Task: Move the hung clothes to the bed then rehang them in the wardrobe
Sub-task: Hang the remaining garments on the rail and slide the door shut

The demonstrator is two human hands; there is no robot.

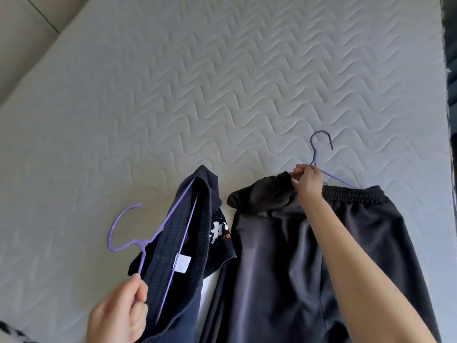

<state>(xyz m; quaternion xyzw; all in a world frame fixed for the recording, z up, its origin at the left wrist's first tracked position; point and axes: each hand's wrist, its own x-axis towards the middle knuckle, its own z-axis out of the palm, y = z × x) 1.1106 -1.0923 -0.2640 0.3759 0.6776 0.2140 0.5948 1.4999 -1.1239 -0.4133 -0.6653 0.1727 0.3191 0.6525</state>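
Purple wire hanger (314, 156) is pinched at its neck by the right hand (308, 181), with shiny black elastic-waist trousers (284, 256) spread just below those fingers on the white quilted mattress (197, 82). The left hand (118, 315) curls its fingers round a second purple wire hanger (144, 243), and the navy printed garment (188, 280) on it lies just right of them.

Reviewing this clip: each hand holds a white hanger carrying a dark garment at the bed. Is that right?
Not quite: the hangers are purple, not white. In the head view the left hand pinches one purple hanger carrying the navy garment, and the right hand holds the other purple hanger carrying the black trousers, at the bed.
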